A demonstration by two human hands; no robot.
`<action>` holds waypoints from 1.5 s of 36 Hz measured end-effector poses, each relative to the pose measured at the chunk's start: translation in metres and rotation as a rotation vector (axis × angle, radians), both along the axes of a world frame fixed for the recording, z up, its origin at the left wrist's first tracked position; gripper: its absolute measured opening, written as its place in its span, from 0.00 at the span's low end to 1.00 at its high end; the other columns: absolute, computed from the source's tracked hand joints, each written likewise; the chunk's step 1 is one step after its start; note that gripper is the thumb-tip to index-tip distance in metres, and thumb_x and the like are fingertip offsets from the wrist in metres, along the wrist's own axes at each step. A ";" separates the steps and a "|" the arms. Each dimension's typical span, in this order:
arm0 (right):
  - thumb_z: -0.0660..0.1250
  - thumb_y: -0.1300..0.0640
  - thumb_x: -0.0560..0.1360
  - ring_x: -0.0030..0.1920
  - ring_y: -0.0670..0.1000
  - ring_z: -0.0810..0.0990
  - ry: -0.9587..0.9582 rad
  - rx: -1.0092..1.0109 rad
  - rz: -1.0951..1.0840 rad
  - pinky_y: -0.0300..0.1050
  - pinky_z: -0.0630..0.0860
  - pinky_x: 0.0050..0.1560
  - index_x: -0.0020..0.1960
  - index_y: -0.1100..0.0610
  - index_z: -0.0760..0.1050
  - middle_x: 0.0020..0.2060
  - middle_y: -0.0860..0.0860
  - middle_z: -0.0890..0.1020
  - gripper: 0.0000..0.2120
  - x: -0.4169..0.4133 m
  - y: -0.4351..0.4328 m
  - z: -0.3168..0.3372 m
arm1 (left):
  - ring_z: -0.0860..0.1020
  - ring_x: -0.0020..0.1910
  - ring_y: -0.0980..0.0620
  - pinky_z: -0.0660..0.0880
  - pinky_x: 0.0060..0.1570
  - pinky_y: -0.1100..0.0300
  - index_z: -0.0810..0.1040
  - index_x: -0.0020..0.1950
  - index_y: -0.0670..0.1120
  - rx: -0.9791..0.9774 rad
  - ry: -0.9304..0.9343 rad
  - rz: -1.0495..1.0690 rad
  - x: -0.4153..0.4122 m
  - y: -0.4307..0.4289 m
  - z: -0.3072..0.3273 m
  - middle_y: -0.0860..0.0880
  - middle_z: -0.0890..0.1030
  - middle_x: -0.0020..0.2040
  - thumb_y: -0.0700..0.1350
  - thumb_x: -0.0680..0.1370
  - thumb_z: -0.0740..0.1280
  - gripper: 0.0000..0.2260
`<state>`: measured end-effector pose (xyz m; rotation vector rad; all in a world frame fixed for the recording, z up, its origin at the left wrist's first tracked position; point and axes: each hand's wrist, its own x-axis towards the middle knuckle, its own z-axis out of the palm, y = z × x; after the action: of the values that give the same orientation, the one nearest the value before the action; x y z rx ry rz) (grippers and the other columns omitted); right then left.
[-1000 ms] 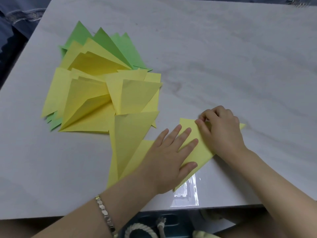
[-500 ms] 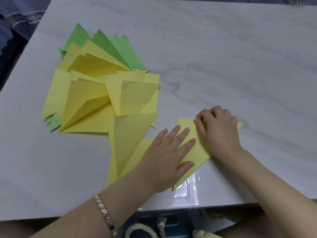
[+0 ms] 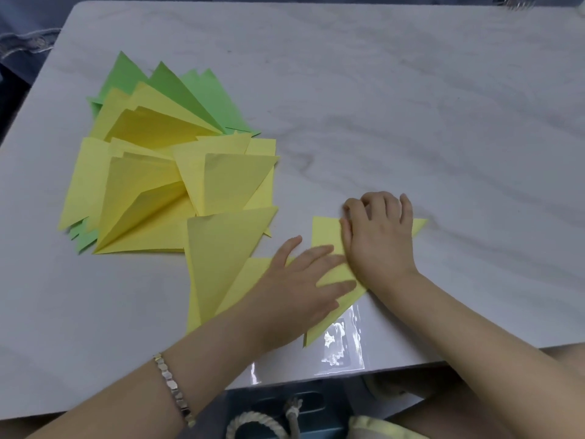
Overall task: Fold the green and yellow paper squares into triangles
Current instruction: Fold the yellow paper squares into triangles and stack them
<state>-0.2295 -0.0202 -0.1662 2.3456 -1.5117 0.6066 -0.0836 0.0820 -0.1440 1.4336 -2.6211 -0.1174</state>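
Note:
A yellow paper (image 3: pixel 326 236), folded into a triangle, lies near the table's front edge. My left hand (image 3: pixel 297 289) rests flat on its lower left part with the fingers spread and straight. My right hand (image 3: pixel 380 242) presses down on its upper right part with the fingers curled under; only the paper's right tip shows past it. To the left lies a fanned pile of folded yellow triangles (image 3: pixel 158 191), with green triangles (image 3: pixel 202 99) beneath at its far side. One more yellow triangle (image 3: pixel 221 248) overlaps the pile's near side, next to my left hand.
The pale marbled table (image 3: pixel 411 122) stretches bare to the right and far side. A glossy clear patch (image 3: pixel 342 346) sits at the front edge under the paper's tip. Below the edge a blue bin with a rope handle (image 3: pixel 269 416) shows.
My right hand has slid slightly left along the folded paper, closer to my left hand. The left hand stays flat on the paper, and the pile is unchanged.

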 end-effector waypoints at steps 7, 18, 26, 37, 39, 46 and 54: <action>0.57 0.55 0.73 0.49 0.56 0.67 -0.024 -0.024 -0.017 0.58 0.60 0.60 0.44 0.59 0.76 0.41 0.57 0.77 0.11 0.001 -0.001 -0.003 | 0.75 0.56 0.48 0.64 0.61 0.48 0.80 0.57 0.50 -0.109 0.015 -0.185 -0.001 -0.001 0.003 0.48 0.80 0.57 0.38 0.68 0.64 0.19; 0.58 0.55 0.73 0.49 0.55 0.67 -0.061 -0.024 0.005 0.56 0.59 0.61 0.44 0.59 0.76 0.41 0.57 0.77 0.10 0.000 -0.001 -0.004 | 0.75 0.57 0.50 0.67 0.59 0.54 0.82 0.52 0.51 -0.037 0.031 -0.310 0.023 0.021 0.006 0.50 0.81 0.56 0.38 0.62 0.76 0.20; 0.57 0.56 0.73 0.49 0.54 0.67 -0.072 -0.014 0.020 0.56 0.58 0.62 0.43 0.59 0.77 0.40 0.56 0.77 0.11 0.000 0.000 -0.001 | 0.81 0.52 0.49 0.76 0.54 0.54 0.82 0.31 0.48 0.009 0.269 -0.309 0.034 0.013 0.015 0.49 0.84 0.48 0.36 0.72 0.63 0.14; 0.58 0.63 0.74 0.58 0.55 0.71 -0.246 0.127 0.353 0.54 0.60 0.66 0.47 0.64 0.78 0.49 0.60 0.80 0.11 -0.015 0.020 0.019 | 0.65 0.71 0.46 0.56 0.67 0.49 0.67 0.71 0.40 0.224 -0.120 0.162 -0.002 -0.017 0.009 0.42 0.67 0.72 0.65 0.76 0.37 0.39; 0.57 0.62 0.75 0.57 0.56 0.73 -0.224 0.202 0.467 0.54 0.63 0.65 0.50 0.63 0.78 0.51 0.59 0.79 0.11 -0.025 0.038 0.022 | 0.70 0.68 0.45 0.60 0.62 0.49 0.72 0.67 0.40 0.225 -0.157 0.142 0.002 -0.018 0.002 0.42 0.71 0.68 0.66 0.76 0.40 0.39; 0.56 0.52 0.79 0.66 0.50 0.70 -0.002 0.486 0.581 0.47 0.64 0.68 0.62 0.60 0.76 0.64 0.53 0.75 0.18 -0.060 0.070 0.019 | 0.67 0.69 0.44 0.58 0.64 0.49 0.70 0.69 0.40 0.252 -0.187 0.102 0.002 -0.018 0.008 0.42 0.69 0.70 0.70 0.74 0.37 0.43; 0.43 0.44 0.81 0.68 0.50 0.66 0.104 0.553 0.306 0.43 0.54 0.69 0.66 0.62 0.71 0.67 0.56 0.71 0.29 -0.098 0.039 0.031 | 0.26 0.68 0.50 0.30 0.70 0.54 0.30 0.71 0.46 0.309 -0.237 0.115 -0.001 -0.018 0.017 0.49 0.29 0.71 0.77 0.60 0.32 0.49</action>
<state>-0.3273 0.0187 -0.1352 3.0033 -1.4177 0.1229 -0.0844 0.0644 -0.1266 1.7953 -2.7930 -0.3758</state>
